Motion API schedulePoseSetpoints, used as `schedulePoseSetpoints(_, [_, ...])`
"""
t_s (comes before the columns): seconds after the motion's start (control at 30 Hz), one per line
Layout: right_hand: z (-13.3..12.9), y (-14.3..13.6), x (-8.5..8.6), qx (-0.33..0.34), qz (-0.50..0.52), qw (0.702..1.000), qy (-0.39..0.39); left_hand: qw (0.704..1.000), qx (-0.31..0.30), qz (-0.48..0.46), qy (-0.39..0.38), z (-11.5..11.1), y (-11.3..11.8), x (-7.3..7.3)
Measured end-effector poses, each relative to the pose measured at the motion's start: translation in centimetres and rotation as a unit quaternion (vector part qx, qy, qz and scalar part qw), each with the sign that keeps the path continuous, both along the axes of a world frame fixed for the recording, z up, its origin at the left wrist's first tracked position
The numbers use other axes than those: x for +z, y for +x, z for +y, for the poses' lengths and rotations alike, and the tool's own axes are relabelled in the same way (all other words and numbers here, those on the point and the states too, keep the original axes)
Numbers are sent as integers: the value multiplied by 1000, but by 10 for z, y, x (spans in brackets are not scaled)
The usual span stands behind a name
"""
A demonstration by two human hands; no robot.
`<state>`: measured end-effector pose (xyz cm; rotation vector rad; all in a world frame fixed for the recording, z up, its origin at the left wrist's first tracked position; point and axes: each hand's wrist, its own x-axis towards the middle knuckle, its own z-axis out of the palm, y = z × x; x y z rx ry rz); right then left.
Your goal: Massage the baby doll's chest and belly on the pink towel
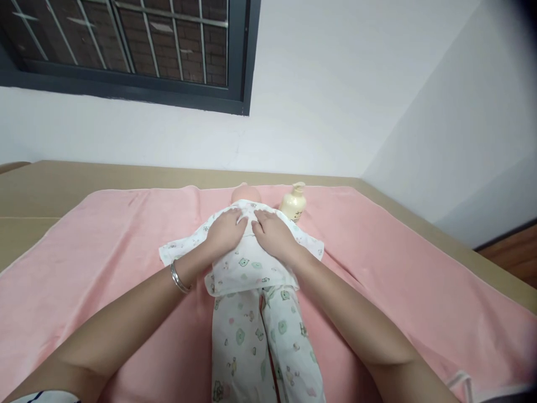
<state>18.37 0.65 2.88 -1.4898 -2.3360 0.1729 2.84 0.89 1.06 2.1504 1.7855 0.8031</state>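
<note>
A doll in a white patterned top (247,268) and matching trousers (241,341) lies on a pink cloth (138,246), its bare head (246,194) at the far end. My left hand (227,228) rests on the upper part of the top, fingers extended. Beside it, my right hand (272,232) lies on the other side of the chest with fingers stretched out. The two thumbs are close to each other. Neither hand appears to hold anything. The doll's sleeves spread out to both sides beneath my wrists.
A cream pump bottle (293,202) stands right of the doll's head. The cloth covers a tan table (75,178) against a white wall (310,101). A dark-framed window (241,73) is at the upper left.
</note>
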Motion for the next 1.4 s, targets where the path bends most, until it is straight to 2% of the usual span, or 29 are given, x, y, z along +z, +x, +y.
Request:
schedulePoseSetpoints(0.13, [-9,-7,-1,-15,20,1000,7,999,-12,42,9,9,-5,0])
schedulePoseSetpoints(0.27, [13,1,-10,-1,61,998,-29,991,7,114,63,-8,7,-7])
schedulePoseSetpoints(0.4, [24,6,-12,16,71,997,-26,989,-6,130,77,-16,12,-6])
schedulePoseSetpoints(0.57, [-2,-4,3,-3,69,997,-24,994,-43,94,31,3,-1,-2])
schedulePoseSetpoints(0.67, [-10,-7,6,9,66,998,-15,995,-42,80,31,10,-4,-7])
schedulePoseSetpoints(0.87, [18,0,-14,4,95,995,-15,991,8,97,90,6,4,-21])
schedulePoseSetpoints(1.03, [25,2,-22,1,86,996,-1,991,17,94,95,2,6,-19])
schedulePoseSetpoints(1.23, [22,7,-9,43,50,998,-18,993,-16,73,93,-8,12,-15])
schedulePoseSetpoints(1.4, [-5,-6,5,7,-26,1000,12,997,-22,47,53,4,3,-9])
